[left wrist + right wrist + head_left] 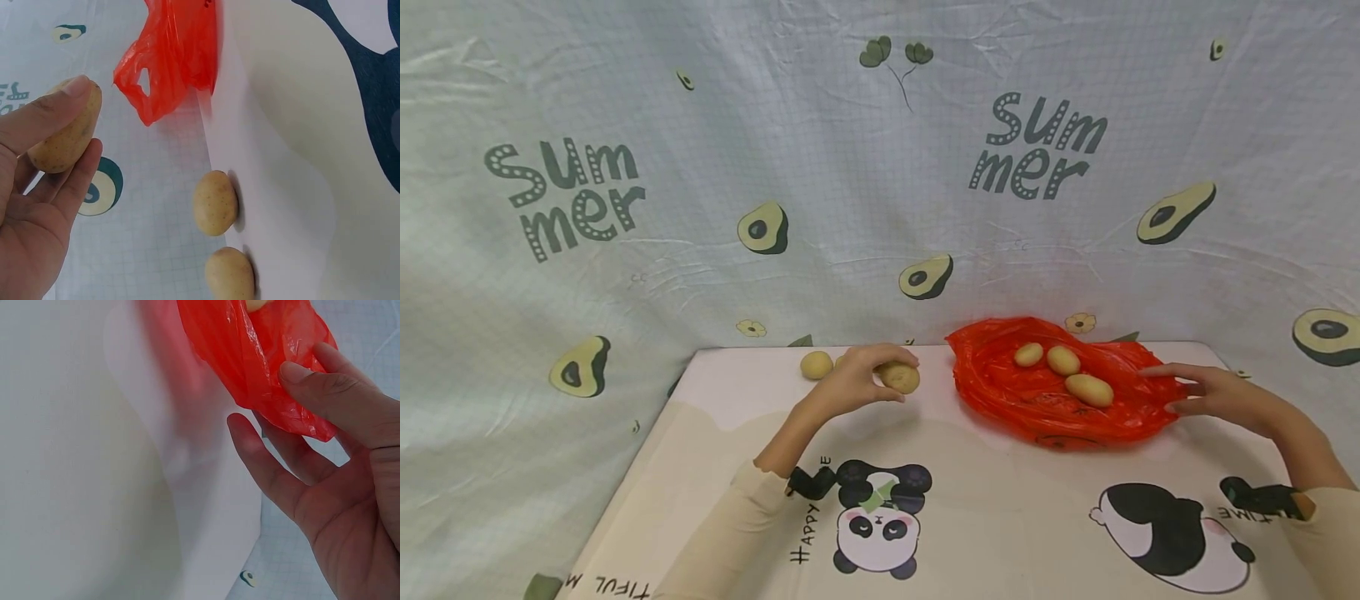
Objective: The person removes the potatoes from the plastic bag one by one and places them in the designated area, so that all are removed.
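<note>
In the head view, the left hand point(850, 382) grasped a potato point(902, 378) between thumb and fingers, above the white table point(1000, 533) and to the left of the red bag point(992, 404), apart from it. The bag lay spread wide, with three potatoes point(1063, 361) resting on its film, and the right hand point(1232, 402) was at its right edge, fingers loosely spread. Good handling there, I judged, meant keeping the film spread low and flat, so that nothing round could roll off or snag in a fold. In the left wrist view, the thumb lay across one side of the held potato and fingertips supported the other; that looked secure, and a firm but unhurried hold seemed enough for so smooth a skin. Two potatoes point(216, 203) sat near the table's far edge, just apart from each other, so the left arm was best kept clear of them. The bag's handle loop point(144, 81) stuck out on that side, a likely catch for fingers. In the right wrist view, the thumb lay over the film with other fingers behind and below it; whether they pinched it I could not tell. A light, steady touch looked best, since a hard tug could tip the contents.
</note>
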The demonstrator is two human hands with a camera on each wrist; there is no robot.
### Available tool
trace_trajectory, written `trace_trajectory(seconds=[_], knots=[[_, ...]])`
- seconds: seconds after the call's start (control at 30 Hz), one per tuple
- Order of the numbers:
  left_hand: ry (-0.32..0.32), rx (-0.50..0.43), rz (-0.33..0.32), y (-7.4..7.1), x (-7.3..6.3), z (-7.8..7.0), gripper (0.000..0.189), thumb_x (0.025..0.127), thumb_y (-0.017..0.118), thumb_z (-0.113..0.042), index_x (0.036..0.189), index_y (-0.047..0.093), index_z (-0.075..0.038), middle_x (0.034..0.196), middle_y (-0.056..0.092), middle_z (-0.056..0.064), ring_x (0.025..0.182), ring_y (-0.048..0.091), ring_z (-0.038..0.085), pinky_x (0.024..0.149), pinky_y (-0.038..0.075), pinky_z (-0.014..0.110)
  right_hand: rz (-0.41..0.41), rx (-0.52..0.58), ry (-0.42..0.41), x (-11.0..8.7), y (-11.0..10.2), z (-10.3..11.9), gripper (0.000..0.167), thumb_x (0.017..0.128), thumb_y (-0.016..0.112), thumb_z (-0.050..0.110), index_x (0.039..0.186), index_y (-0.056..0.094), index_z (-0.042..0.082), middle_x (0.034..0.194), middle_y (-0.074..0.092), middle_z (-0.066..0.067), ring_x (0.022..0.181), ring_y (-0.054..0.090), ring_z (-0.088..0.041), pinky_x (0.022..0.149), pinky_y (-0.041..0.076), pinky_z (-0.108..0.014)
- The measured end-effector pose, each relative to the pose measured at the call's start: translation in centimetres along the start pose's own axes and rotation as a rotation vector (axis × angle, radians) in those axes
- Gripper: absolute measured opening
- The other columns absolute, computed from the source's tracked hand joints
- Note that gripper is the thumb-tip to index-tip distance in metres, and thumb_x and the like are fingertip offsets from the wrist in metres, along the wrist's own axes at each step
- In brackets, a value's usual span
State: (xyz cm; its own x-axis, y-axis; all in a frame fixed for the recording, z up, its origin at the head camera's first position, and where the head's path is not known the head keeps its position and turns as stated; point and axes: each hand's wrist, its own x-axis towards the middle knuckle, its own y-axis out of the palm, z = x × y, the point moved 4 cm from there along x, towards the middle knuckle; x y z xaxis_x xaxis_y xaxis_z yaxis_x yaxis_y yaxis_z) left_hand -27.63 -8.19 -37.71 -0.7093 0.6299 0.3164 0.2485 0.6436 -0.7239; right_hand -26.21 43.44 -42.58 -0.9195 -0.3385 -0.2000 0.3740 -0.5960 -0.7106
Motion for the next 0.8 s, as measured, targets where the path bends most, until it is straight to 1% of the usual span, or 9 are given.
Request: trace_trajectory(seconds=[0.2, 0.4, 0.5, 0.63, 0.8], knots=[[-0.002, -0.036, -0.012, -0.3, -0.3, 0.3, 0.049, 0.074, 0.089, -0.001, 0.119, 0.071, -0.008, 0.123, 0.070, 0.006, 0.112, 0.065, 0.022, 0.098, 0.054, 0.032, -0.009, -0.009, -0.029, 0.0, 0.0, 0.0, 0.059, 0.092, 0.073, 0.019, 0.144, 0.050, 0.001, 0.146, 0.041, -0.037, 0.128, 0.038, -0.063, 0.084, 0.057, -0.058], [-0.002, -0.022, -0.045, -0.3, -0.6, 0.7, 0.049, 0.073, 0.090, -0.003, 0.119, 0.071, -0.008, 0.123, 0.070, 0.005, 0.112, 0.065, 0.022, 0.096, 0.054, 0.033, -0.022, -0.029, -0.035, -0.1, 0.1, 0.0, 0.058, 0.093, 0.073, 0.018, 0.144, 0.050, 0.002, 0.145, 0.042, -0.037, 0.128, 0.038, -0.063, 0.084, 0.057, -0.060], [-0.020, -0.018, -0.066, -0.3, -0.7, 0.8, 0.049, 0.074, 0.090, -0.003, 0.118, 0.071, -0.009, 0.125, 0.069, 0.007, 0.114, 0.064, 0.024, 0.096, 0.055, 0.035, -0.031, -0.040, -0.036, -0.1, 0.2, 0.1, 0.058, 0.092, 0.073, 0.017, 0.144, 0.050, 0.002, 0.146, 0.041, -0.037, 0.128, 0.038, -0.063, 0.084, 0.056, -0.060], [-0.051, 0.000, -0.103, -0.5, -1.0, 1.1, 0.047, 0.073, 0.090, -0.003, 0.116, 0.072, -0.009, 0.129, 0.065, 0.009, 0.119, 0.061, 0.027, 0.098, 0.054, 0.040, -0.030, -0.035, -0.032, 0.0, 0.4, 0.1, 0.058, 0.093, 0.072, 0.016, 0.144, 0.049, 0.001, 0.146, 0.039, -0.039, 0.127, 0.038, -0.064, 0.084, 0.056, -0.061], [-0.099, -0.011, -0.134, -0.8, -1.8, 1.6, 0.048, 0.073, 0.090, -0.002, 0.117, 0.073, -0.009, 0.124, 0.063, 0.007, 0.116, 0.060, 0.025, 0.097, 0.054, 0.042, -0.040, -0.045, -0.029, 0.0, 0.6, 0.0, 0.058, 0.093, 0.072, 0.015, 0.144, 0.049, 0.001, 0.146, 0.041, -0.038, 0.127, 0.041, -0.063, 0.084, 0.056, -0.060]])
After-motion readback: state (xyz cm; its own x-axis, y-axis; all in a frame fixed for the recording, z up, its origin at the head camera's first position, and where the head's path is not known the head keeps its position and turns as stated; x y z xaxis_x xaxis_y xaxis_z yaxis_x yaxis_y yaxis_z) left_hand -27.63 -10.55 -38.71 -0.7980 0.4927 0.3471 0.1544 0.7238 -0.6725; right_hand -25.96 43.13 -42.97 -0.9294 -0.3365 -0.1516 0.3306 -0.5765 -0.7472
